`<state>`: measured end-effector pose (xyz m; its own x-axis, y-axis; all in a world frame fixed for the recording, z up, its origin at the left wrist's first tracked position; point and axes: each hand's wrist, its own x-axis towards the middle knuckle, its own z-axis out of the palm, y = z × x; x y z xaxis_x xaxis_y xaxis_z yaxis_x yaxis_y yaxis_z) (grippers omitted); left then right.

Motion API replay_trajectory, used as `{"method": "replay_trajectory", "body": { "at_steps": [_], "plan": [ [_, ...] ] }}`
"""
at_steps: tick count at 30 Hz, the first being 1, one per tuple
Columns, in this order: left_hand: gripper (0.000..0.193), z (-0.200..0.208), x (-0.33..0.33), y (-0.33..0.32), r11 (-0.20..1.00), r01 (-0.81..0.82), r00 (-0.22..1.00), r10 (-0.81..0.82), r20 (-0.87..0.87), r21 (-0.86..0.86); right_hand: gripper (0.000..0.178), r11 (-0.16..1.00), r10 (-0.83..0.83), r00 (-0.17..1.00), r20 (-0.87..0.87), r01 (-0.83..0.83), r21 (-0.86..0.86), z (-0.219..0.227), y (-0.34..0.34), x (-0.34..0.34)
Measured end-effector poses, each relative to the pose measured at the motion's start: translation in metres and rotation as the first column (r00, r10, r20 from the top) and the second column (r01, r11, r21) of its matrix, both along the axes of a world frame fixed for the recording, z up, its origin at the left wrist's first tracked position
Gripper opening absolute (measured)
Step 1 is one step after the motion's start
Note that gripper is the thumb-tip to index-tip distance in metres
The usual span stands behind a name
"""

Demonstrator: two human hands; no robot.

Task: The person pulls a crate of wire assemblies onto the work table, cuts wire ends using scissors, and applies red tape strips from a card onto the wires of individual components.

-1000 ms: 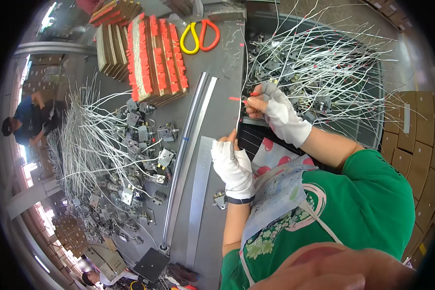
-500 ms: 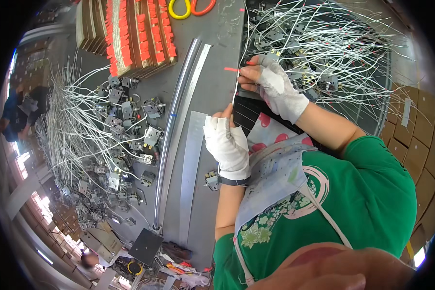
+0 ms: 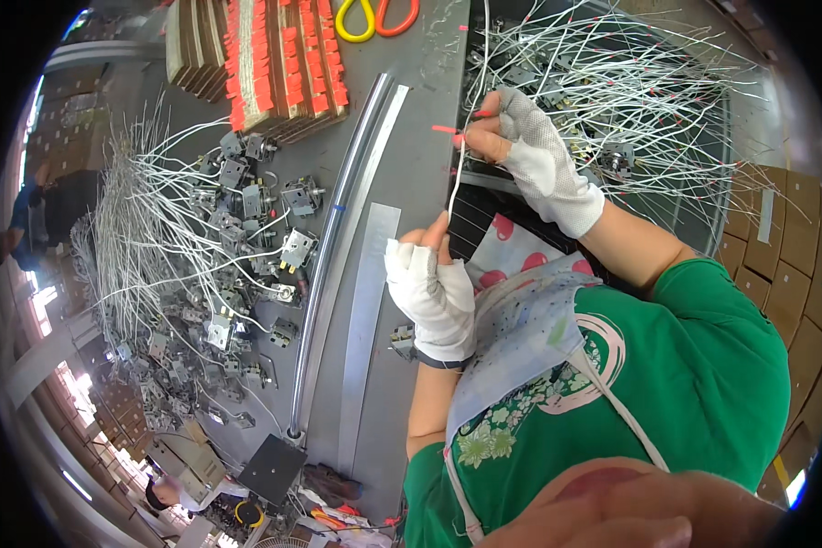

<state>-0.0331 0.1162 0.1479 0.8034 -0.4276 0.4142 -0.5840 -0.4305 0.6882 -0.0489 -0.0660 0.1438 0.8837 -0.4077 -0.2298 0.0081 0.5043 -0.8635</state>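
A thin white wire (image 3: 456,187) runs down along the bench edge between my hands, which both wear white fingerless gloves. My left hand (image 3: 434,297) is closed on its lower part, thumb and forefinger pinched together. Higher up, my right hand (image 3: 539,155) pinches the same wire between thumb and fingertips. A short red strip (image 3: 445,129) sticks out sideways from the wire beside the right fingertips. Another bit of red shows between the right fingers, partly hidden. Behind the right hand lies a heap of grey metal parts with white wires (image 3: 630,100).
More wired metal parts (image 3: 233,233) pile up on the bench's left. A shiny metal tube (image 3: 338,215) and a flat metal strip (image 3: 371,310) lie between. Stacked brown strips with red tabs (image 3: 292,78) and a yellow ring handle (image 3: 355,22) are at the back. Cartons (image 3: 781,247) stand right.
The view has shifted, so the bench things sit further right. My hands are slightly further apart along the wire, and my right fingers are less tightly curled.
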Motion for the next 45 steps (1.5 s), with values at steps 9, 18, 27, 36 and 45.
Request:
{"method": "replay_trajectory", "body": {
  "at_steps": [9, 18, 27, 36, 45],
  "plan": [
    [0.042, 0.033, 0.000, 0.015, 0.999, -0.041, 0.999, 0.040, -0.019, -0.019, 0.027, 0.996, 0.076, 0.953, 0.292, -0.087, 0.024, 0.018, 0.003, -0.006],
    [0.041, 0.056, 0.010, -0.005, 0.942, 0.296, 0.955, -0.290, -0.058, 0.156, 0.024, 0.994, -0.068, 0.825, 0.561, 0.010, 0.106, 0.033, -0.007, -0.009],
    [0.042, 0.026, 0.047, 0.017, 0.975, -0.220, 0.965, 0.224, 0.140, -0.043, 0.020, 0.877, -0.476, 0.820, 0.317, 0.419, 0.233, -0.030, -0.175, -0.022],
    [0.037, -0.010, 0.098, 0.076, 0.556, -0.600, 0.793, 0.509, 0.335, 0.575, 0.024, 0.454, -0.359, 0.918, 0.170, 0.330, -0.828, -0.045, -0.091, -0.019],
    [0.032, 0.022, 0.043, 0.088, 0.946, -0.300, 0.915, 0.321, 0.245, -0.121, 0.032, 0.917, 0.237, 0.947, 0.218, -0.144, -0.373, -0.014, 0.051, 0.002]
  ]
}}
